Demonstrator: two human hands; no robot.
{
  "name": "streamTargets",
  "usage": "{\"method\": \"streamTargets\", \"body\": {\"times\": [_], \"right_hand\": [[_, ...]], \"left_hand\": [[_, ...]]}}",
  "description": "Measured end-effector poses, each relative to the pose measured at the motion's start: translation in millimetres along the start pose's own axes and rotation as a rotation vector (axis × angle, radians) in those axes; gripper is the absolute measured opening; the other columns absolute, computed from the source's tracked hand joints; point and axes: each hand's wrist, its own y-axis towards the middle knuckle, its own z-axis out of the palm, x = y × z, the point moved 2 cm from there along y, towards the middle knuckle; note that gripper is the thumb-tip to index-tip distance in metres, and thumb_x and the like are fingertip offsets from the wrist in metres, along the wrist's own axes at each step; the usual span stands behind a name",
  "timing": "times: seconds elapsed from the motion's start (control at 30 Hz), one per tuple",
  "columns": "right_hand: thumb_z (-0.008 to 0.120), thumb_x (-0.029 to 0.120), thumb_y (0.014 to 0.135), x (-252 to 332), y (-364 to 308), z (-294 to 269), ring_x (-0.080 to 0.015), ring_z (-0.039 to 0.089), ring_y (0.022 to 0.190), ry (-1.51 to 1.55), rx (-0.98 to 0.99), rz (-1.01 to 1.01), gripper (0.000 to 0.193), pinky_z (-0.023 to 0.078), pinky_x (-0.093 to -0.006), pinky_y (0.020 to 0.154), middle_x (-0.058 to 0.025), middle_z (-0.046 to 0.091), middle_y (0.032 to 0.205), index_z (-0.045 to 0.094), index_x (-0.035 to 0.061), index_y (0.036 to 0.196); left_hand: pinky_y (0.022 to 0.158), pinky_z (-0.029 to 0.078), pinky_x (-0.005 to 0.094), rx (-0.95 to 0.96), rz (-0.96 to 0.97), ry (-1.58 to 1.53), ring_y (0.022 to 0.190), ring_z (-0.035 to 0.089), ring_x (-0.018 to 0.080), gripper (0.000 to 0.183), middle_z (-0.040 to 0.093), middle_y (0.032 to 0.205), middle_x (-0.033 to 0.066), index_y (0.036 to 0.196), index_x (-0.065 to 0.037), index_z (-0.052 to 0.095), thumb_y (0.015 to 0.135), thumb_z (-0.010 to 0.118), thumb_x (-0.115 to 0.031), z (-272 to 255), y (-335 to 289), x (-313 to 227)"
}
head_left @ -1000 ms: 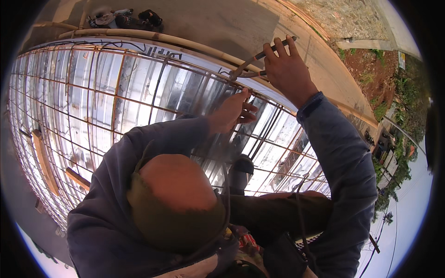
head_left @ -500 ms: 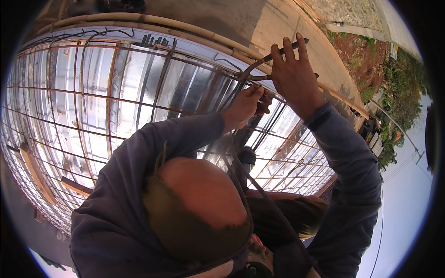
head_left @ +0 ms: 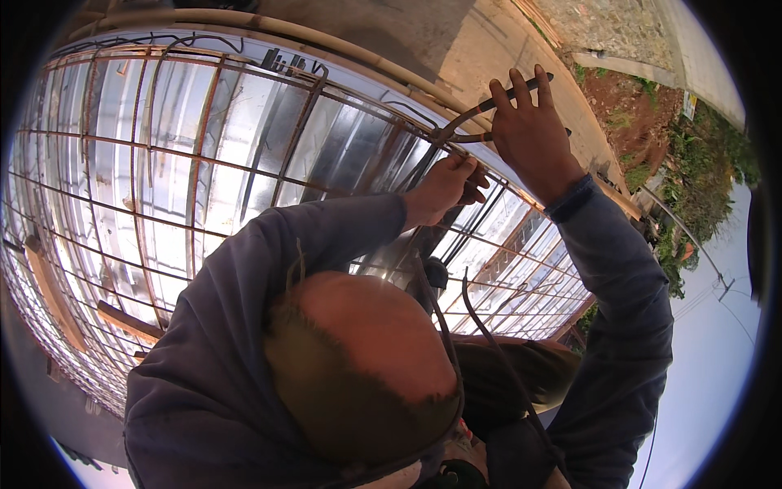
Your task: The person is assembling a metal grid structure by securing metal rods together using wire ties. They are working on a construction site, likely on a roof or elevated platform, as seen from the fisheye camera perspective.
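Note:
Long-handled pincers (head_left: 467, 116) are in my right hand (head_left: 533, 151), its fingers draped over the upper handle and the two handles spread apart. Their jaws meet the edge of a rusty steel bar grid (head_left: 196, 156), where bars cross. Just below the jaws, my left hand (head_left: 440, 189) has thumb and forefinger pinched together at the bars. Whatever sits between those fingertips is too small to make out. Both arms wear dark long sleeves.
Shiny corrugated metal sheets (head_left: 273, 114) lie under the grid. Bamboo poles (head_left: 326, 38) run along the far edge, with bare ground beyond. Wooden pieces (head_left: 129, 321) lie at the left. A thin dark curved strand (head_left: 497, 346) rises near my body.
The whole view has shifted slightly, so hands and pincers appear a little farther right and lower. Their hold and place at the bars look the same.

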Motion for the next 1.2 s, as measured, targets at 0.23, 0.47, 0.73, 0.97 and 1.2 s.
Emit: {"method": "streamTargets", "body": {"times": [0.23, 0.47, 0.73, 0.97, 1.2], "right_hand": [[0.068, 0.025, 0.1, 5, 7, -21, -0.034, 0.064, 0.129, 0.082, 0.181, -0.034, 0.022, 0.04, -0.0654, 0.124, -0.0069, 0.075, 0.112, 0.084, 0.009, 0.099], [0.066, 0.024, 0.103, -24, -21, 23, -0.0375, 0.079, 0.09, 0.452, 0.192, -0.13, 0.021, 0.063, -0.0493, 0.081, -0.0136, 0.077, 0.092, 0.076, 0.0053, 0.105], [0.076, 0.024, 0.096, -15, -12, -2, -0.0392, 0.08, 0.09, 0.526, 0.294, -0.037, 0.023, 0.065, -0.0483, 0.084, -0.0185, 0.079, 0.093, 0.073, 0.0032, 0.105], [0.084, 0.01, 0.086, -41, 2, 37, -0.0362, 0.081, 0.094, 0.548, 0.55, -0.106, 0.02, 0.065, -0.0447, 0.083, -0.017, 0.081, 0.098, 0.08, 0.0017, 0.104], [0.087, 0.013, 0.085, -49, 38, -6, -0.0306, 0.08, 0.106, 0.758, 1.27, 0.191, 0.028, 0.063, -0.047, 0.087, -0.0162, 0.082, 0.105, 0.08, 0.003, 0.11]], "left_hand": [[0.086, 0.058, 0.0372, 0.02, -0.017, -0.066, 0.088, 0.072, 0.0175, 0.032, 0.073, 0.105, 0.0042, 0.119, -0.012, 0.065, 0.122, 0.044, -0.037, 7, -6, -7], [0.085, 0.057, 0.0377, 0.082, 0.008, -0.123, 0.088, 0.072, 0.019, 0.032, 0.074, 0.106, 0.0057, 0.12, -0.011, 0.064, 0.122, 0.043, -0.036, 21, -12, -14], [0.083, 0.064, 0.0366, 0.083, -0.04, 0.02, 0.089, 0.076, 0.0208, 0.041, 0.077, 0.109, 0.0129, 0.129, -0.002, 0.063, 0.122, 0.042, -0.036, 14, -2, -35], [0.105, 0.05, 0.0491, -0.199, 0.911, 1.337, 0.113, 0.066, 0.0333, 0.042, 0.069, 0.121, 0.0177, 0.122, -0.001, 0.061, 0.096, 0.083, -0.027, 7, -42, -66], [0.092, 0.058, 0.0484, -0.117, 0.962, 1.45, 0.103, 0.074, 0.038, 0.062, 0.071, 0.11, 0.0231, 0.132, 0.0, 0.054, 0.083, 0.087, -0.016, 23, 10, -79]]}}
